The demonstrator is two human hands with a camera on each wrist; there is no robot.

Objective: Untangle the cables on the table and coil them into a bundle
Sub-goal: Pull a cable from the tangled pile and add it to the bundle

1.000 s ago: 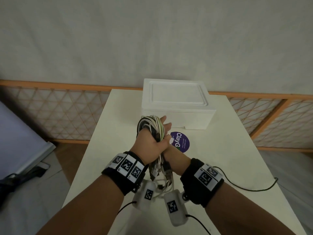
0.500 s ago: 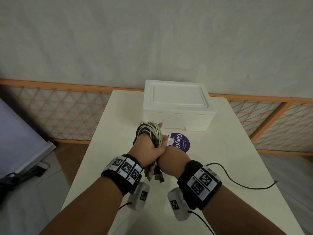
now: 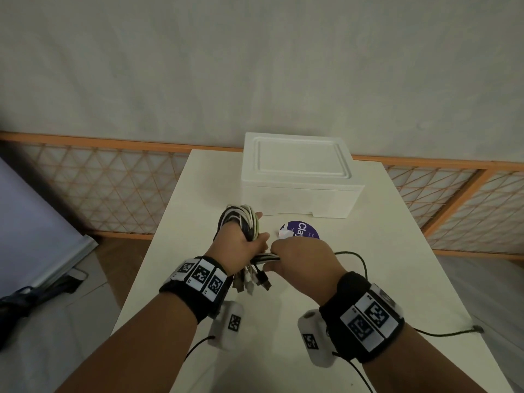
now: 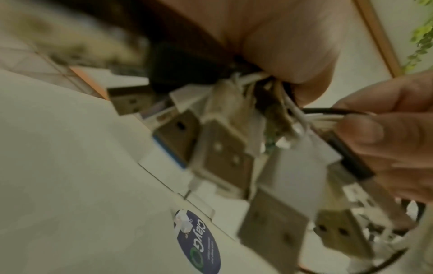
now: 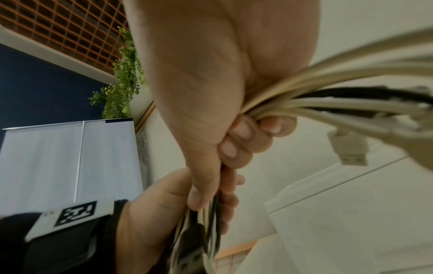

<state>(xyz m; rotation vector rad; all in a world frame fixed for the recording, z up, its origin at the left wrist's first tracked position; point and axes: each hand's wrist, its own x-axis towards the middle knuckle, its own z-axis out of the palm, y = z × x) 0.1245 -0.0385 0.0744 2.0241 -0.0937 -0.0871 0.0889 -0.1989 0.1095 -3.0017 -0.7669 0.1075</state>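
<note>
A bundle of black and white cables [image 3: 241,222] stands looped above my left hand [image 3: 241,248], which grips it in a fist over the table [image 3: 198,199]. Several USB plugs [image 3: 252,282] hang below that fist; the left wrist view shows the USB plugs [image 4: 225,159] close up. My right hand [image 3: 300,259] grips a flat run of cable strands [image 3: 266,258] that leads sideways out of the bundle. In the right wrist view the cable strands [image 5: 339,89] pass through my curled right fingers [image 5: 246,140].
A white foam box [image 3: 300,177] stands at the table's far end. A round purple sticker [image 3: 300,231] lies in front of it. A thin black wire [image 3: 365,268] from my wrist camera trails over the table's right side. An orange lattice fence [image 3: 99,188] runs behind.
My right hand has come out from under the left fist and moved right, drawing a run of strands sideways from the bundle. The left hand keeps its grip.
</note>
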